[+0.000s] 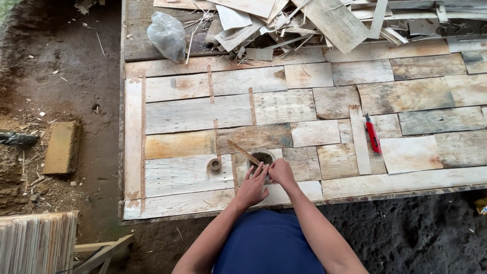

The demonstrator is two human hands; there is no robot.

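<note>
Head view: two hands meet at the near edge of the tabletop, which is patched from veneer sheets. The left hand lies flat, fingers spread, its grip on nothing. The right hand pinches one thin wooden strip at one hole. One tape roll sits just left; one red cutter lies well right. One plastic bag rests beside one scrap pile.

You work over a low platform of patched veneer sheets; on it lie a red utility knife, a tape roll, a plastic bag and piled veneer scraps
</note>
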